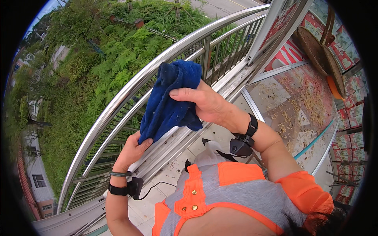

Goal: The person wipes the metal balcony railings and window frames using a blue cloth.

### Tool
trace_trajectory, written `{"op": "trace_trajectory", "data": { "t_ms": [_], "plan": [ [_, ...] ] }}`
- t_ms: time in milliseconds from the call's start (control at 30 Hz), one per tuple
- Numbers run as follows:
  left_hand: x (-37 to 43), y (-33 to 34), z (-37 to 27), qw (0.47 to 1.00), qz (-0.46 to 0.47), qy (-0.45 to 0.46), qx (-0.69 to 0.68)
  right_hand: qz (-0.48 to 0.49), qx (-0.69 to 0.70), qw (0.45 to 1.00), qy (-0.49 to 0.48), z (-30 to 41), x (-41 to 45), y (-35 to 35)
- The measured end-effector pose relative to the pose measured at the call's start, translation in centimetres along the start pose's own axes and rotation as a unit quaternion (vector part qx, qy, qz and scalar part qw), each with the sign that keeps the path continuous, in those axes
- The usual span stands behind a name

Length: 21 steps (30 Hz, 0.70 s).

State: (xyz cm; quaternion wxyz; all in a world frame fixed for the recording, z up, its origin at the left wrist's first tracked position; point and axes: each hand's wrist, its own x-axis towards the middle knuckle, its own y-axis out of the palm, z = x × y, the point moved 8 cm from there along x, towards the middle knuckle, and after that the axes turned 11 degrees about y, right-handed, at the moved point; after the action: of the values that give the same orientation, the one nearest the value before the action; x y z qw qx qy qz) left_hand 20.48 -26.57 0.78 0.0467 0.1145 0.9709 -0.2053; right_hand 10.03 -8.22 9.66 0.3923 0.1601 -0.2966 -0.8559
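A blue cloth (174, 97), bunched and folded over at its top, is stretched between my two hands. My right hand (203, 101) grips its upper right side, with the thumb lying across the front. Lower down, my left hand (134, 149) pinches the bottom left corner between thumb and fingers. Behind the cloth runs a curved stainless steel railing (118, 103); from this angle I cannot tell whether the cloth touches it. Beneath the cloth lies a dirty sliding-window track (165, 152) on the sill.
An upright window frame (262, 44) stands at the upper right. On the right, a low surface (289, 109) is strewn with dried bits, near round woven trays (313, 50) and stacked red cartons (351, 147). Debris dots the tiled floor (174, 169). Beyond the railing are green plants (88, 67).
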Motion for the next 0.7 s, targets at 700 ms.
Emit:
{"op": "trace_trajectory", "data": {
  "t_ms": [700],
  "plan": [
    [5.9, 5.6, -11.2, 0.959, 0.028, 0.077, -0.270, -0.140, -0.679, 0.675, -0.254, -0.6, -10.0, -7.1]
  ]
}}
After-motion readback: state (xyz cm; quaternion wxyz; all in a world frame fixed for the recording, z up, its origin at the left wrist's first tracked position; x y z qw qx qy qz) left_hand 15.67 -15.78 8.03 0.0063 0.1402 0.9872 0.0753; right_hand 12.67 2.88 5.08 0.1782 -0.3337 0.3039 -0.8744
